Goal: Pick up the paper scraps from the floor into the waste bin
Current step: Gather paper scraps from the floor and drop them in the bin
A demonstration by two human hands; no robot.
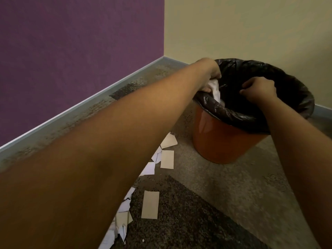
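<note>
An orange waste bin [215, 141] with a black liner [296, 90] stands on the carpet near the corner. My left hand [211, 74] hangs over the bin's left rim, closed on a bunch of white paper scraps [214, 88] that dangle into the opening. Over the middle of the opening, my right hand [258, 88] is curled into a fist; whether it holds anything is hidden. Several paper scraps [167, 159] lie on the floor left of the bin, and a beige rectangular scrap [150, 204] lies nearer to me. My left forearm covers part of them.
A purple wall [80, 60] stands to the left and a cream wall [251, 27] behind the bin, both with a grey skirting board [71, 106]. The carpet [224, 194] has light and dark patches.
</note>
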